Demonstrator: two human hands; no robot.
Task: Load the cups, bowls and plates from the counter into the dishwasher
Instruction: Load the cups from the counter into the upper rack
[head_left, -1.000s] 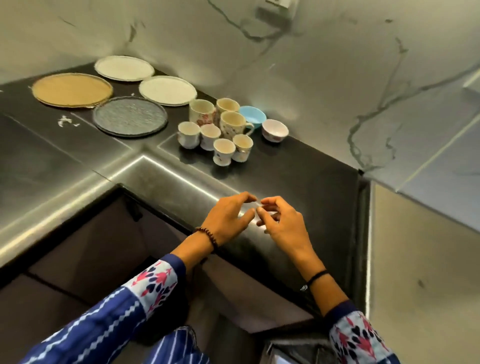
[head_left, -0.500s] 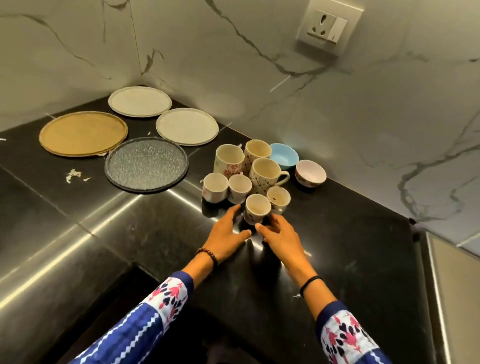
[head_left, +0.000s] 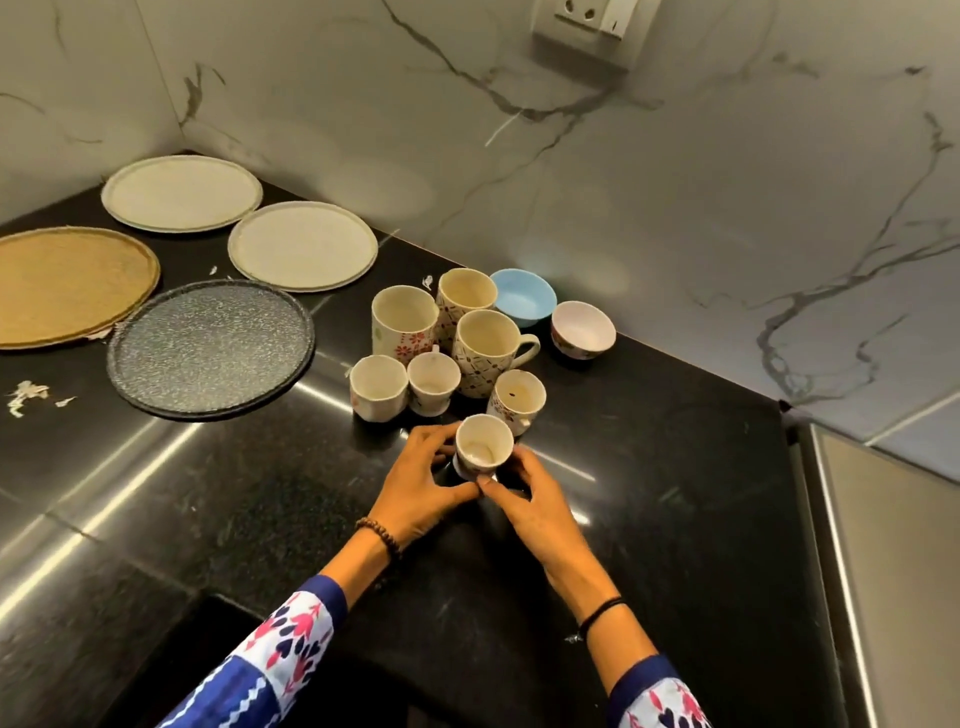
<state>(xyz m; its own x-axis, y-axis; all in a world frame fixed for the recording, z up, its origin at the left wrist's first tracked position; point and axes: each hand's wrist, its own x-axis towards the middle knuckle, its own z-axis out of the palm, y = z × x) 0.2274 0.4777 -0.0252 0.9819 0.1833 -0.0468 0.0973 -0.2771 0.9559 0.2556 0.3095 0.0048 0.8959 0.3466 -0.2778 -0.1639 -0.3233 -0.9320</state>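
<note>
The left hand (head_left: 421, 488) and right hand (head_left: 540, 514) clamp their fingers (head_left: 439, 434) round the small cup (head_left: 483, 452); a loose grip could drop it on the surface (head_left: 675, 493) or knock the neighbouring cup (head_left: 517, 400).

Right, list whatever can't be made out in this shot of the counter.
Head view throughout.
The small cup: base hidden by the left hand and right hand gripping it; lifted or resting, cannot tell.
The tan plate: cut off by the left edge.
The wall socket: cut off by the top edge.
The blue bowl: left side hidden behind a tall mug.
The dishwasher: not in frame.
</note>
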